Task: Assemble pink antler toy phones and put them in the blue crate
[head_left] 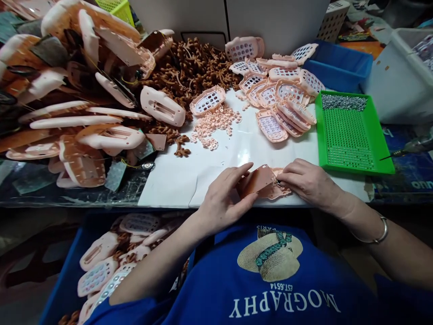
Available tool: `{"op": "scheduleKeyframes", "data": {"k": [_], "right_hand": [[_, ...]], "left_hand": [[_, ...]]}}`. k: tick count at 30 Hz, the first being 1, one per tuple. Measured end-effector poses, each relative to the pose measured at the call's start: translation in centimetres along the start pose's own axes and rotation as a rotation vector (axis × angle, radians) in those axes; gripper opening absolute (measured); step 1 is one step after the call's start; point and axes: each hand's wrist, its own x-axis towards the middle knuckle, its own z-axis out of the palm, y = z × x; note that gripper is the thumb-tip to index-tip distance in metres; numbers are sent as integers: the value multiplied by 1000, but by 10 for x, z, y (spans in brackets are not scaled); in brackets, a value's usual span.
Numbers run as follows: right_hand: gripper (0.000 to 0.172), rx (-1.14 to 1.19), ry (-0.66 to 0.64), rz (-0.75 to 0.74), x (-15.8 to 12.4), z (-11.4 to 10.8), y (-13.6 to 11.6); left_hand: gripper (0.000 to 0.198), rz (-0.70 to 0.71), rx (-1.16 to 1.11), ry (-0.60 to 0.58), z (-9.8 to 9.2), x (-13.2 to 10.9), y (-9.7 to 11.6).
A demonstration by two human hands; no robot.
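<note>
My left hand (225, 196) grips a flat brown circuit board (259, 180) between thumb and fingers. The board is tilted over a pink plastic shell (275, 195) that lies near the table's front edge. At the board's right corner, the fingertips of my right hand (306, 184) are pinched together by a small dark part (277, 181). What exactly they hold is hidden. Between the hands, the board covers much of the shell.
Pink shells with button holes (270, 126) are piled behind my hands, near small pink pieces (216, 122) and brown parts (196, 63). Housings (111, 135) crowd the left. A green tray (380, 135) with screws and a screwdriver (414, 146) are at right; a blue bin (64, 280) sits below.
</note>
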Motion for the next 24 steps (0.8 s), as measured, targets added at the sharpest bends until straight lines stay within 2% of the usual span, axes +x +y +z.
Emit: {"op": "scheduleKeyframes", "data": {"k": [5,9,14,16,20,22,24], "right_hand": [[21,154,-99,38,10,-9,2],[15,281,-89,125,9,-8,4],[15,262,-50,133,1,-9,3],[16,194,35,126,-1,-12,-3],[21,-15,336,34,5,-13,-26],[30,-108,388,-23,12,-11,-39],[27,-140,401,-70,19,-8,-48]], "left_hand": [[59,20,-19,47,2,3,0],[66,-8,-13,83,2,6,1],[67,29,22,108,-1,11,0],[67,35,46,109,-2,12,0],[67,68,117,112,-5,16,8],[65,94,145,107,-6,19,15],[66,112,139,90,-6,21,22]]}}
